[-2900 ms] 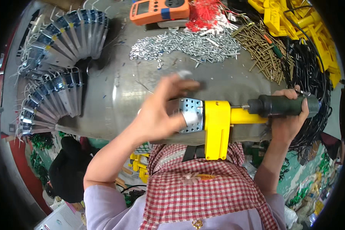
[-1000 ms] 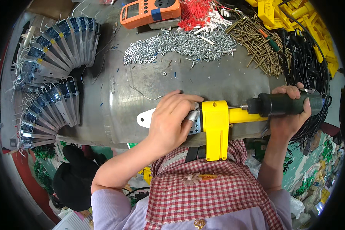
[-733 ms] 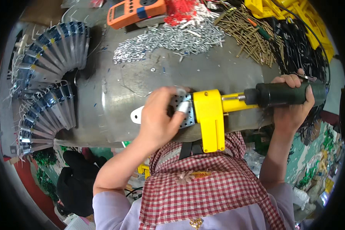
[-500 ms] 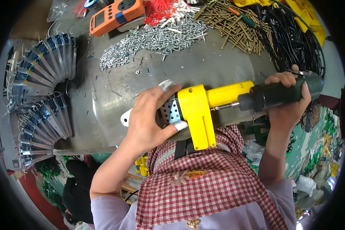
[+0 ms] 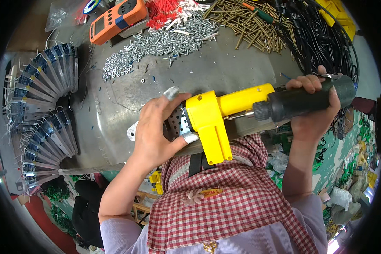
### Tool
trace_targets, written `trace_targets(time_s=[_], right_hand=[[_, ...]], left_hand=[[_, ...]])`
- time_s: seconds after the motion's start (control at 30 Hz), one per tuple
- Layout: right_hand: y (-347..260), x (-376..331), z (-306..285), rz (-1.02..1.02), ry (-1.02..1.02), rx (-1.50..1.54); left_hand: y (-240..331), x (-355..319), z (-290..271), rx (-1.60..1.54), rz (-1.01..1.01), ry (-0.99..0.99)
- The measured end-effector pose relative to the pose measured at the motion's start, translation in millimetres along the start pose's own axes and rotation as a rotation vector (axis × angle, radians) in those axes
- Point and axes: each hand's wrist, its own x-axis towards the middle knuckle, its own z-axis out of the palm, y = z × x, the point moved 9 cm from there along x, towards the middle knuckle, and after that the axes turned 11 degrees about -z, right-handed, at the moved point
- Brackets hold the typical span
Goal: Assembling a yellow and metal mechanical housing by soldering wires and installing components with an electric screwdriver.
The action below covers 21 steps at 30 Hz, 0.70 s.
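Right hand (image 5: 311,106) wrapped tight around the dark green handle (image 5: 305,99) of a yellow tool (image 5: 218,114), held level above the desk (image 5: 224,72). Left hand (image 5: 154,131) cups the perforated metal plate (image 5: 178,125) at the tool's front end, fingers curled round it, thumb and forefinger tips capped in silver. A flat white tab (image 5: 132,131) pokes out just beside the left hand's knuckles, touching the desk. Beyond the left hand lies a heap of silver screws (image 5: 165,40), past those an orange meter (image 5: 118,19) and red pieces (image 5: 165,7). Beyond the right hand: brass screws (image 5: 249,23), black cables (image 5: 321,38). Well to the left of the left hand, two fans of metal brackets (image 5: 42,114). Below both hands, a red checked cloth (image 5: 224,203) over the person's chest.
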Motion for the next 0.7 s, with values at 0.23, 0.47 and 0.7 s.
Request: trace_targets(time_s=[0.23,0.47,0.7], right_hand=[[0,0,-3,0.033,0.01,0.03],[-3,2,-1,-0.016,0.018,0.018],[15,-2,-1,-0.008,-0.014,0.107]], left_hand=[[-1,1,2,0.021,-0.021,-0.008],[-9,-1,4,-0.058,-0.05,0.004],[0,3,-1,0.02,-0.048,-0.011]])
